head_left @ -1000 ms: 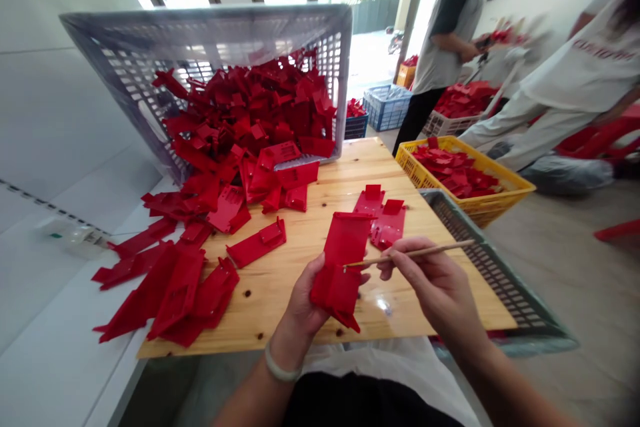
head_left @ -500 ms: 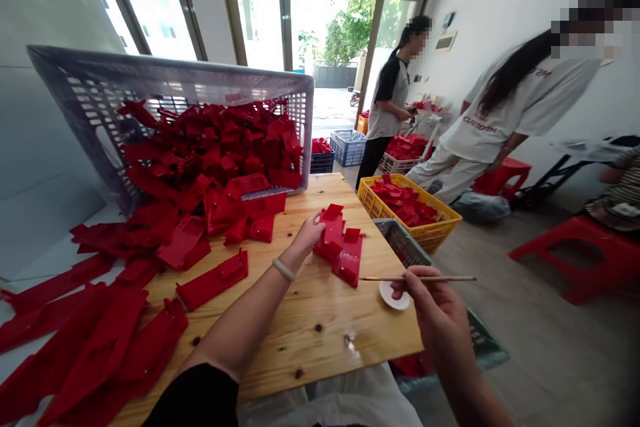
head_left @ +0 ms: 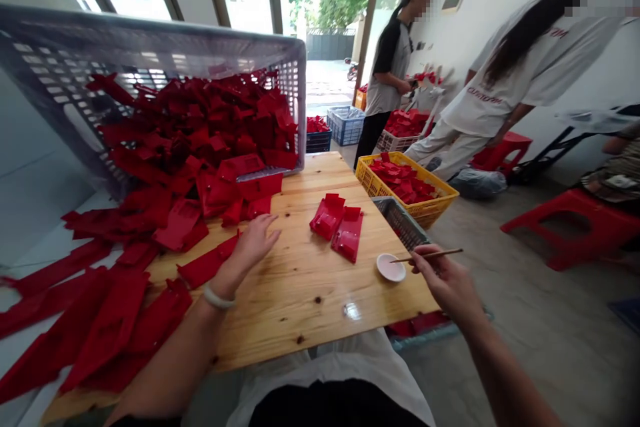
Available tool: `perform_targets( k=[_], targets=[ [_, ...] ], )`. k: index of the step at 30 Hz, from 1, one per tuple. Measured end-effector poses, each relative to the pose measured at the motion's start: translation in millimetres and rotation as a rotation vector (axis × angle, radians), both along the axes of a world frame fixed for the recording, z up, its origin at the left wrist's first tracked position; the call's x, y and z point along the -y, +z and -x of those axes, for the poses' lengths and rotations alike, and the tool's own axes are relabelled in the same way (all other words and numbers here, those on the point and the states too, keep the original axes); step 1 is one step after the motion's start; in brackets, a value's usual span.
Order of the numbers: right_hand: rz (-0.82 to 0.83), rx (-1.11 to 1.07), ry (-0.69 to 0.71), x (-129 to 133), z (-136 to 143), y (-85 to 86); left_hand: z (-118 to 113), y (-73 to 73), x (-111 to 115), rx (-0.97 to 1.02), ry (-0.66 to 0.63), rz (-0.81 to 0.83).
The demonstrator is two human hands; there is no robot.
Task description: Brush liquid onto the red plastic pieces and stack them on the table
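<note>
My left hand [head_left: 254,244] reaches over the table with its fingers apart and nothing in them. Just beside it lies a long red plastic part [head_left: 207,265]; whether the fingers touch it I cannot tell. My right hand [head_left: 447,280] pinches a thin wooden brush [head_left: 437,254], its tip over or in a small white dish [head_left: 384,273] near the table's right edge. Two red plastic parts, a left one [head_left: 327,217] and a right one [head_left: 349,235], lie side by side between my hands.
A tipped plastic crate [head_left: 301,100] spills red parts [head_left: 200,127] onto the wooden table [head_left: 280,300]. To the right stand a yellow crate [head_left: 445,199] of red parts, a grey-green crate [head_left: 395,217] and a red stool [head_left: 565,233]. Two people [head_left: 385,73] are standing beyond.
My left hand has let go of the red part and moved left toward the loose pieces. My right hand has brought the brush tip from the red parts to the white dish.
</note>
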State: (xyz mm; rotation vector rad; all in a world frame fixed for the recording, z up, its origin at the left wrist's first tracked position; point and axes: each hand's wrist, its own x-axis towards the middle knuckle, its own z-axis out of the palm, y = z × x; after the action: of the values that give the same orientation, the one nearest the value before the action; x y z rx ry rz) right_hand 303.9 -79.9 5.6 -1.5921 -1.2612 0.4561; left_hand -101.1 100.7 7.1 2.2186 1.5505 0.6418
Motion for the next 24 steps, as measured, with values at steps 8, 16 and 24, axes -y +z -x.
perform_targets(
  k=[8, 16, 24],
  targets=[
    [0.1, 0.232, 0.059, -14, -18, -39.0, 145, 4.0, 63, -0.317, 0.227, 0.144],
    [0.177, 0.294, 0.084, -25, -23, -48.6, 140, -12.8, 62, -0.477, 0.216, 0.215],
    [0.112, 0.21, 0.081, -25, -22, -36.0, 133, -5.7, 26, -0.487, 0.171, 0.234]
  ],
)
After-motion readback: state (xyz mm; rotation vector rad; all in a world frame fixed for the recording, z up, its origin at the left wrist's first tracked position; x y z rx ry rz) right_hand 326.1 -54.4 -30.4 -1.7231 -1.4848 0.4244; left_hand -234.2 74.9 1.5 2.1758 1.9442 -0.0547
